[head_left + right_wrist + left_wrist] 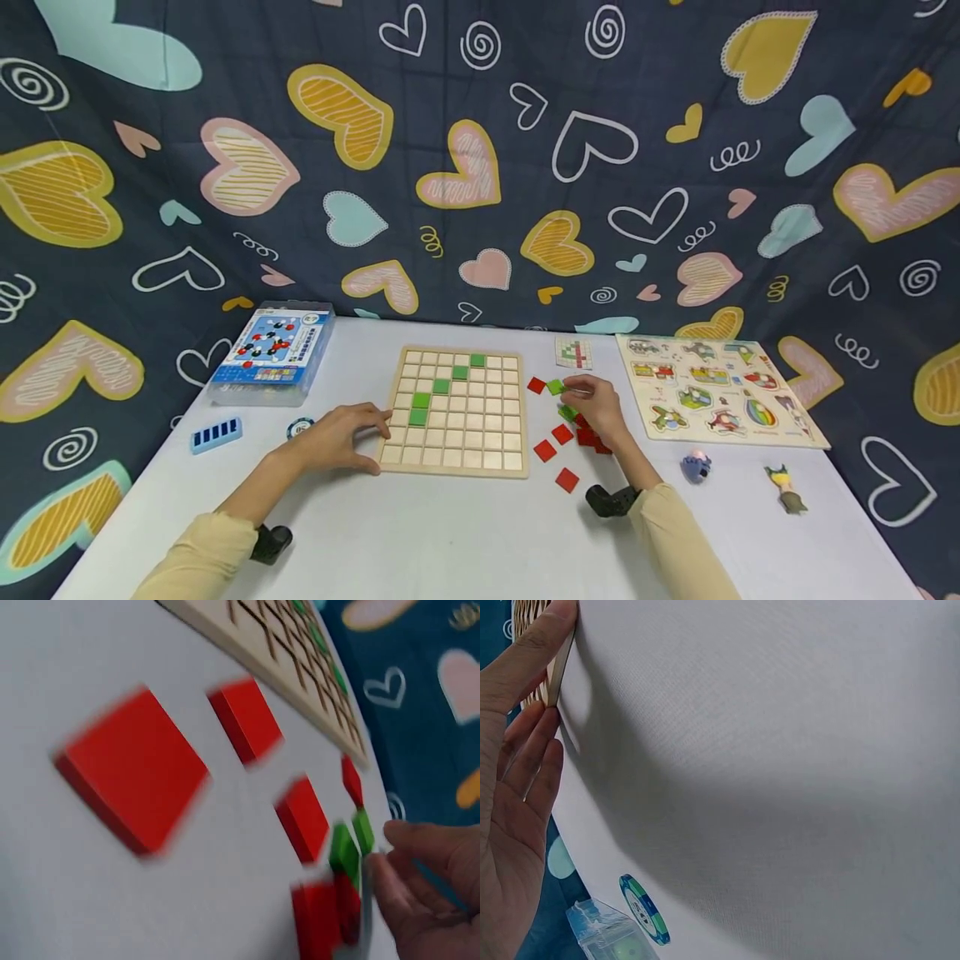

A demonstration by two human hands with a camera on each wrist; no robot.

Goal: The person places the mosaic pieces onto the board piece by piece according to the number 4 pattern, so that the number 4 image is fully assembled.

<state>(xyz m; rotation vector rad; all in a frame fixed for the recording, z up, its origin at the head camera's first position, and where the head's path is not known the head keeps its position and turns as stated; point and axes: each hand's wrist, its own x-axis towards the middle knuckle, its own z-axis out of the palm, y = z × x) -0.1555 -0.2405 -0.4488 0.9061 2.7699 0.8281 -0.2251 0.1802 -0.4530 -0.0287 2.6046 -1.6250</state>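
Note:
A wooden grid board (453, 471) lies flat on the table, with several green tiles (441, 386) set in its squares in a rising diagonal. My left hand (341, 440) rests against the board's left edge, thumb by the near corner and fingers farther back. To the board's right is a loose group of red tiles (544, 451) and green tiles (567, 412). My right hand (595, 406) reaches over that group, its thumb and index fingertips beside a green tile (555, 387). In the right wrist view, a gap shows between those fingertips, with nothing seen held.
A small pattern card (573, 353) lies behind the tiles. On the right are a wooden picture puzzle (660, 427) and two small figures (697, 467). On the left stand a boxed molecule set (273, 346), a blue slotted block (216, 435) and a round chip (300, 427).

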